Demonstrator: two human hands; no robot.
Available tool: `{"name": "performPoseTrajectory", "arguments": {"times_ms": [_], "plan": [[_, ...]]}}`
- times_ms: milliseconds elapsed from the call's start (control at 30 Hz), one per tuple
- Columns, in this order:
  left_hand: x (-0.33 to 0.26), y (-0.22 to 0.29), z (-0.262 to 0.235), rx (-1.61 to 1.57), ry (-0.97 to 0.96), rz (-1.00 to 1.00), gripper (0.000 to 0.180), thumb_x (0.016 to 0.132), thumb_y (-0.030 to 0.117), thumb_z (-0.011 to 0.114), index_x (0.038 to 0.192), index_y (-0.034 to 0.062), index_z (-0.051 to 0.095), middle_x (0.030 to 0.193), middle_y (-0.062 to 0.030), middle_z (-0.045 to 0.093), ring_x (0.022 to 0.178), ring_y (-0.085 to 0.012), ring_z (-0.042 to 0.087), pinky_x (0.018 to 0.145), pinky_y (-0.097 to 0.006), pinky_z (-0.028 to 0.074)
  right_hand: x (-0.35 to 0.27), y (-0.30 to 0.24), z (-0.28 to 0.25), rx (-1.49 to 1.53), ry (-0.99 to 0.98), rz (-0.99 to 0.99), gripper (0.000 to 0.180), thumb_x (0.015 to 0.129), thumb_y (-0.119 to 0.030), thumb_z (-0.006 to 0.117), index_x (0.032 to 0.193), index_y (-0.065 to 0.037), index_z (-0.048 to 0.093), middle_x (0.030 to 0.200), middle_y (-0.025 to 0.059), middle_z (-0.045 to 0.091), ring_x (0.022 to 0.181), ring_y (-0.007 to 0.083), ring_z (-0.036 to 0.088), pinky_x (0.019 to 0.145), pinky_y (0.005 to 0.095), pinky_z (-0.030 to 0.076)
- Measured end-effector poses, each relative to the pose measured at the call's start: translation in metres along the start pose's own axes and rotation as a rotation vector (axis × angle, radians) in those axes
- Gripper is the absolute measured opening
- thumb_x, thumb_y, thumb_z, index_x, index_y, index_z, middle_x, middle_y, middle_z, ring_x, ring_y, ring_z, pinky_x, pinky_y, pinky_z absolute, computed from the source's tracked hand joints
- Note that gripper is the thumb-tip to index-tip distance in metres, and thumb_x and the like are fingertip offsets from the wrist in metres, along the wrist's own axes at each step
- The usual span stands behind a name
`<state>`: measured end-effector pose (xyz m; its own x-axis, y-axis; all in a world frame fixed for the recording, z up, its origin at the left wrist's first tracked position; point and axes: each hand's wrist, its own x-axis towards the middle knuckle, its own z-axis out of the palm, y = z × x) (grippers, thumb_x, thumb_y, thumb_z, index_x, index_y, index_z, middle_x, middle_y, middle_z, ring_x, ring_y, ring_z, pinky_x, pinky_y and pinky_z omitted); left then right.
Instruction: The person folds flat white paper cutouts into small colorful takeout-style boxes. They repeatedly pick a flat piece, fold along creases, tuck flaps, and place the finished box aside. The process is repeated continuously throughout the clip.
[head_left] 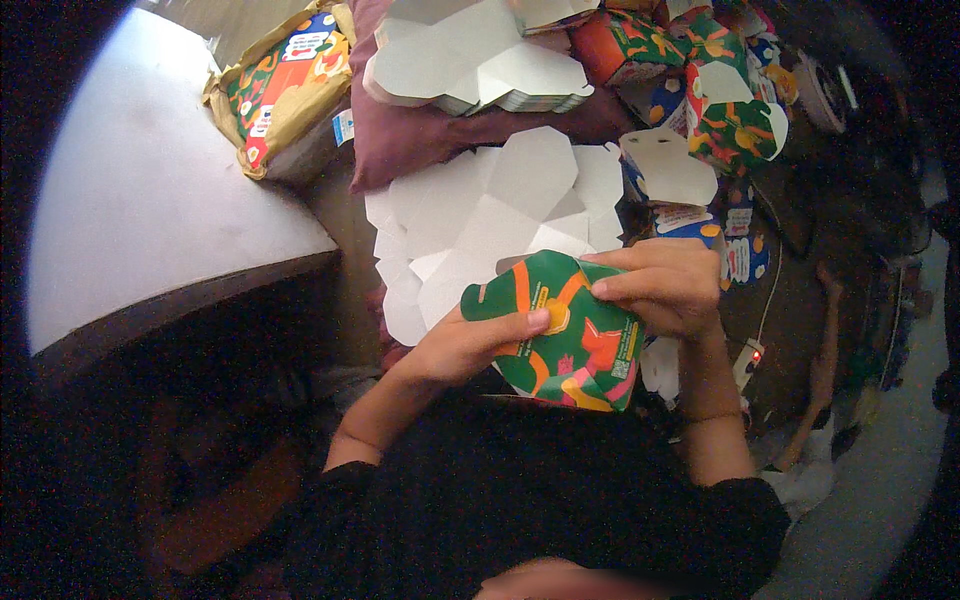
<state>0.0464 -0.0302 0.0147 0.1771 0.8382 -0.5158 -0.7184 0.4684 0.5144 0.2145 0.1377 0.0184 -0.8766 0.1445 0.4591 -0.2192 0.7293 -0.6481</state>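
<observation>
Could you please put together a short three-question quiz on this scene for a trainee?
1. How many hands hold the green patterned carton? A) none; B) one; C) two.
2. True or false: the farther stack of white blanks lies on maroon fabric.
3. Fill in the colour: at the right, the power strip shows a small ___ light.

Key:
1. C: the left hand and the right hand.
2. True.
3. Red.

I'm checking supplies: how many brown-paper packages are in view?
1. The brown-paper package is at the upper left, beside the right edge of the white surface, its paper open around colourful printed pieces. Others may be hidden in the dark or cluttered parts.
</observation>
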Motion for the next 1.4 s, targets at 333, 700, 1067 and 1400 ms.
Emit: {"name": "performPoseTrajectory", "arguments": {"times_ms": [333, 700, 1067, 1400], "plan": [[0.005, 0.0, -0.006, 0.459, -0.079, 0.296, 0.04, 0.089, 0.016, 0.057, 0.12, 0.0016, 0.036, 0.108, -0.0062, 0.05, 0.101, -0.0115, 0.049, 0.084, -0.028, 0.043, -0.023, -0.015, 0.024, 0.435, -0.004, 0.636, 0.047, 0.075, -0.018, 0.071, 0.115, 0.002, 0.057, 0.11, 0.018, 0.061, 0.1, 0.028, 0.06, 0.089, 0.0361, 0.044], [0.011, 0.009, -0.017, 0.938, -0.052, 0.886, 0.033, 0.07, 0.01, 0.076, 0.098, -0.0004, 0.062, 0.096, -0.0119, 0.066, 0.091, -0.0218, 0.063, 0.084, -0.034, 0.048, -0.064, -0.049, -0.05, 0.114, 0.041, 0.665, 0.111, 0.055, -0.034, 0.083, 0.14, 0.001, 0.021, 0.143, 0.0168, 0.029, 0.13, 0.029, 0.032, 0.105, 0.0383, 0.028], [0.052, -0.022, -0.133, 1.467, 1.099, 0.345, 0.071, 0.075, 0.037, 0.07, 0.124, -0.007, 0.044, 0.115, -0.0229, 0.048, 0.102, -0.0342, 0.051, 0.087, -0.039, 0.043, -0.082, -0.001, -0.038, 0.151, 0.68, 0.413, 0.049, 0.069, -0.021, 0.07, 0.11, 0.004, 0.058, 0.107, 0.0184, 0.06, 0.106, 0.0274, 0.053, 0.095, 0.0412, 0.038], [0.054, -0.033, -0.135, 0.795, 0.929, 0.6, 0.063, 0.074, 0.023, 0.073, 0.128, 0.0021, 0.047, 0.118, -0.013, 0.047, 0.101, -0.0258, 0.052, 0.083, -0.034, 0.044, -0.056, 0.05, 0.097, -0.324, 0.243, 0.996, 0.052, 0.08, -0.029, 0.066, 0.118, 0.003, 0.052, 0.111, 0.0181, 0.052, 0.107, 0.0353, 0.048, 0.092, 0.0419, 0.039]]}}
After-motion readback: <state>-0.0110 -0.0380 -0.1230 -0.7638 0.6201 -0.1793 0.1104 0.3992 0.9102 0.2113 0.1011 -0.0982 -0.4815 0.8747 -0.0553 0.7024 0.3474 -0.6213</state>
